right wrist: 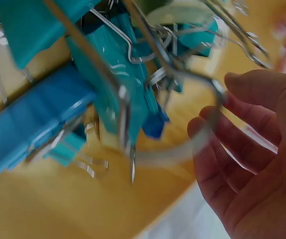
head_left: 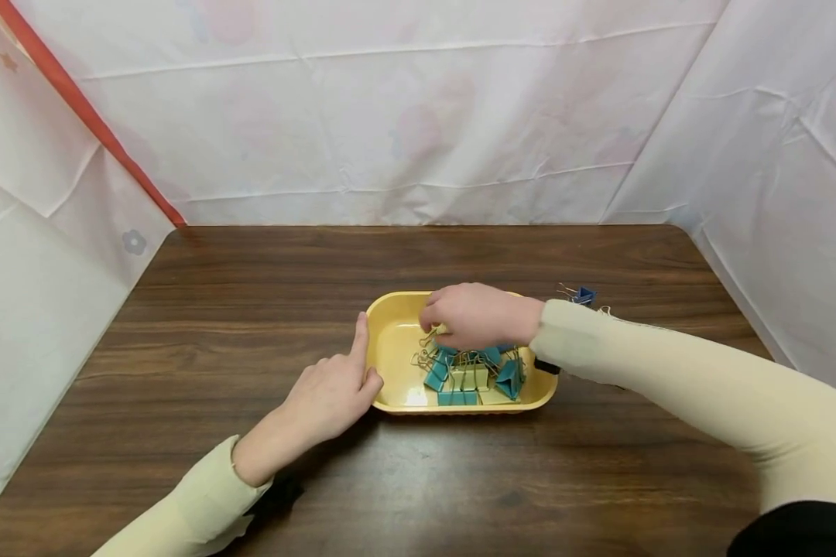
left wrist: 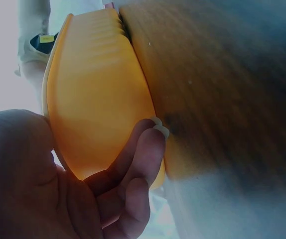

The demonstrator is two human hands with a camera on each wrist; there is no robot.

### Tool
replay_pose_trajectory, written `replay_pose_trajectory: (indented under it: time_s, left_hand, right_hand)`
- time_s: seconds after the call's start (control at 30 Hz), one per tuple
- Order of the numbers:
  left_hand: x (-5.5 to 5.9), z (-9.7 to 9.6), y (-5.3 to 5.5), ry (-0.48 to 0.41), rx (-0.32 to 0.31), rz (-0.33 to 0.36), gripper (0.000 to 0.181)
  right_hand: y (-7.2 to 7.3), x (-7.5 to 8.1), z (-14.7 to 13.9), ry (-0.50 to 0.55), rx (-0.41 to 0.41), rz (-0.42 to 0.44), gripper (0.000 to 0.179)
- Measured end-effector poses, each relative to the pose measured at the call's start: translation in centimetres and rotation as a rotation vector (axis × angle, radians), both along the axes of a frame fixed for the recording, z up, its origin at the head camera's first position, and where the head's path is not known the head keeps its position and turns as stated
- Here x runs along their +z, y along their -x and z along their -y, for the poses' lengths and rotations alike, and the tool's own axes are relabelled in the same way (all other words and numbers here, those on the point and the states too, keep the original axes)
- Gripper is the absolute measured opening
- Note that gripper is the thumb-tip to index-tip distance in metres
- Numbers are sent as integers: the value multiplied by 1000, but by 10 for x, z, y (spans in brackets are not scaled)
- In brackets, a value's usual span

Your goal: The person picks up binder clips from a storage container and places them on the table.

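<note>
A yellow plastic tray (head_left: 393, 363) stands on the table with teal, blue and pale yellow binder clips (head_left: 469, 377) piled mostly in its right half. At the tray's left end my left hand (head_left: 330, 391) holds it, index finger stretched along the rim and thumb by the near corner. Its other fingers (left wrist: 150, 144) curl against the outer wall in the left wrist view. Inside the tray, over the pile, my right hand (head_left: 477, 313) pinches at a binder clip's wire handle (right wrist: 125, 107), blurred in the right wrist view. The palm side is hidden from the head view.
Past the tray's right end a dark blue binder clip (head_left: 584, 295) lies on the table, with more wire handles (head_left: 604, 310) partly hidden behind the right sleeve. The wooden table (head_left: 265, 286) has pale curtains (head_left: 390, 116) behind and at both sides.
</note>
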State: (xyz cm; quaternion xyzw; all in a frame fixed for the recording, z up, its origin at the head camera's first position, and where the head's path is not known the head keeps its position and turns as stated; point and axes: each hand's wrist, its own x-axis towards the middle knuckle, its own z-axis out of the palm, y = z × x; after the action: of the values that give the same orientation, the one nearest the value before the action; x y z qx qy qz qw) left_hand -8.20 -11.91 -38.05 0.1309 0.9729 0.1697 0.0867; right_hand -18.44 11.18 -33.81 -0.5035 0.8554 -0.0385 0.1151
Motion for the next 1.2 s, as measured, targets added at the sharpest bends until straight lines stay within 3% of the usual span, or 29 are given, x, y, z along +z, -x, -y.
replay_pose_trajectory:
  time_s: [0.17,0.4,0.6,0.77,1.0,1.2]
  left_hand:
    - [0,2,0,0,0,-12,80]
    - [-1,2,0,5,0,-15,80]
    - [-1,3,0,4,2,-13,80]
    - [-2,2,0,4,3,-2,80]
    - [-1,2,1,1,4,-11,80]
    - [-1,2,1,0,1,-15,79]
  right_hand:
    - [2,-14,21,-85,51,-27,10]
    - [0,-16,34,-177,50,-44,19]
    - [1,-14,33,-164,49,-3,14]
    - [3,-11,26,-166,1,22,30]
    - [3,-14,22,-197,76,-100,21]
    - [3,-16,24,-194,77,-155,19]
